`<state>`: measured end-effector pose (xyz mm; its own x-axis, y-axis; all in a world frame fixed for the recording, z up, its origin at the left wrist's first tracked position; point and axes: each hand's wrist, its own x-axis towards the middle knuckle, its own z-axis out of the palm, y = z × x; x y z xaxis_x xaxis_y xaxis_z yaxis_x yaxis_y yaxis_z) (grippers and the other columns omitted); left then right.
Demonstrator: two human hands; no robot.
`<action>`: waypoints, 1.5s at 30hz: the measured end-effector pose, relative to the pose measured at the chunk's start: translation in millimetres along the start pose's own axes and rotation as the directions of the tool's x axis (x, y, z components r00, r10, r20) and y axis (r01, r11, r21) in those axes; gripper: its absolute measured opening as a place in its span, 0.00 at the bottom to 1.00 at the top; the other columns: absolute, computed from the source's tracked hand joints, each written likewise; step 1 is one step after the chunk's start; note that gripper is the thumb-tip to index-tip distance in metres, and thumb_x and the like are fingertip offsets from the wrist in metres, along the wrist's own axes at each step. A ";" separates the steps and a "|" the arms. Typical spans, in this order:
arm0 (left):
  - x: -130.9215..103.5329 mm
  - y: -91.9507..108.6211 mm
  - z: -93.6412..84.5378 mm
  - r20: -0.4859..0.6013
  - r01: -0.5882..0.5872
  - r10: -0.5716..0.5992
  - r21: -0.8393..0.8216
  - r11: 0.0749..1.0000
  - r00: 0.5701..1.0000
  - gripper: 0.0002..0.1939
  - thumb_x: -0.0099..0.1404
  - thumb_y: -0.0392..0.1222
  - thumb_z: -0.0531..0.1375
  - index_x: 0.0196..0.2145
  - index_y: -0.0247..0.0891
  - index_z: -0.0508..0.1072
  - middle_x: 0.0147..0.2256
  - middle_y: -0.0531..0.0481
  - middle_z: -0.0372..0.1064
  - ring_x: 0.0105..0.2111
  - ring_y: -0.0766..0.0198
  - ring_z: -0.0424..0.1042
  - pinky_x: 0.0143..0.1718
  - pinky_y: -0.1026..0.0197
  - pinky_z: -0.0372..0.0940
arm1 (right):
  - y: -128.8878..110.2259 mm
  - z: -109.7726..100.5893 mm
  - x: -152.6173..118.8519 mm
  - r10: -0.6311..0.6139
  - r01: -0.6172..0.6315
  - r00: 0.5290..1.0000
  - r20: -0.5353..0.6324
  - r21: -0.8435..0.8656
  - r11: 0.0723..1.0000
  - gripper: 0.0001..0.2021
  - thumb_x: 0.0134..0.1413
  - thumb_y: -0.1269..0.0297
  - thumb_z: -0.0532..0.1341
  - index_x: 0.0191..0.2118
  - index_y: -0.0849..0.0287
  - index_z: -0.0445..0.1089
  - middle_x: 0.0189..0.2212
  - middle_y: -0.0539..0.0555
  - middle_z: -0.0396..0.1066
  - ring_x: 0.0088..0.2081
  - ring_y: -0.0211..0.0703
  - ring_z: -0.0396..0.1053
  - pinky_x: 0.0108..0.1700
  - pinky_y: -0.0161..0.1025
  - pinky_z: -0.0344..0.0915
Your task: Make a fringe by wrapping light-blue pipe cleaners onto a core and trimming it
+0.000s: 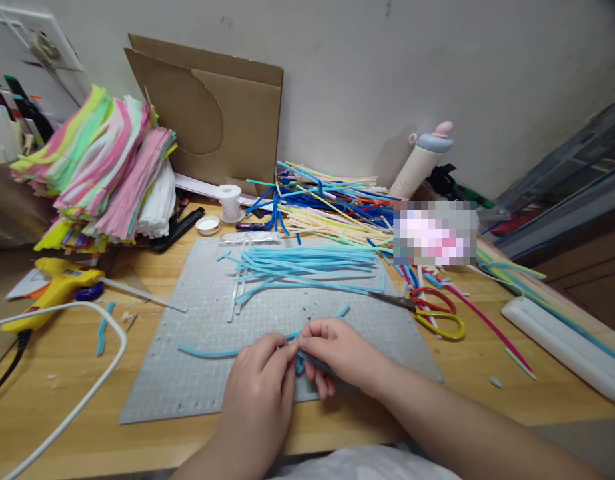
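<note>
Both hands meet over the near part of a grey cutting mat (187, 387). A light blue pipe cleaner (207, 351) is pinched between the fingers of my left hand (262, 380); one end sticks out to the left, and another blue end shows beyond the fingers. My right hand (337, 350) has its thumb and forefinger closed on the same blue piece, right against the left fingertips. A small bent blue part hangs below the fingers, and its shape is partly hidden. Farther back on the mat lies a pile of light blue pipe cleaners (307, 263).
Scissors (440, 313) rest at the mat's right edge. A yellow glue gun (52, 287) with a white cable is on the left, near bundled coloured pipe cleaners (112, 167). Behind are cardboard (247, 120), mixed pipe cleaners (332, 207) and a bottle (417, 163). A white bar (562, 347) lies right.
</note>
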<state>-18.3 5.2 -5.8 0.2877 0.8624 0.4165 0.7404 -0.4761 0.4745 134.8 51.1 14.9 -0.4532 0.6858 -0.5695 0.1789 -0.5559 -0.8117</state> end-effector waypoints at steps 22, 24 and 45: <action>4.2 0.3 -2.7 0.253 0.433 -0.369 -0.285 0.855 0.894 0.05 0.62 0.37 0.53 0.35 0.41 0.68 0.32 0.51 0.71 0.32 0.62 0.70 0.34 0.60 0.63 | 1.0 4.7 -1.3 -0.005 0.003 1.000 -0.016 -0.081 0.997 0.06 0.52 0.63 0.57 0.32 0.59 0.59 0.15 0.42 0.65 0.12 0.33 0.64 0.13 0.27 0.59; 4.5 0.6 -3.3 0.258 0.429 -0.364 -0.276 0.860 0.895 0.05 0.62 0.37 0.53 0.34 0.41 0.68 0.31 0.51 0.71 0.32 0.62 0.70 0.34 0.60 0.63 | 1.3 4.9 -1.0 0.001 -0.002 1.000 -0.016 -0.092 0.996 0.06 0.53 0.63 0.57 0.32 0.59 0.59 0.15 0.43 0.64 0.12 0.33 0.64 0.13 0.27 0.59; 4.8 2.2 -2.8 0.290 0.460 -0.392 -0.219 0.861 0.873 0.07 0.59 0.34 0.53 0.35 0.41 0.66 0.30 0.52 0.69 0.31 0.62 0.69 0.33 0.60 0.61 | 1.8 8.9 -1.6 -0.010 -0.001 0.998 -0.056 -0.193 0.981 0.05 0.50 0.65 0.58 0.30 0.58 0.59 0.14 0.41 0.62 0.12 0.33 0.64 0.12 0.26 0.58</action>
<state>-17.0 7.8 -0.6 0.1369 0.9894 -0.0480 0.6365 -0.0508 0.7696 128.1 44.8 15.6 -0.4048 0.7166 -0.5680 0.3450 -0.4555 -0.8206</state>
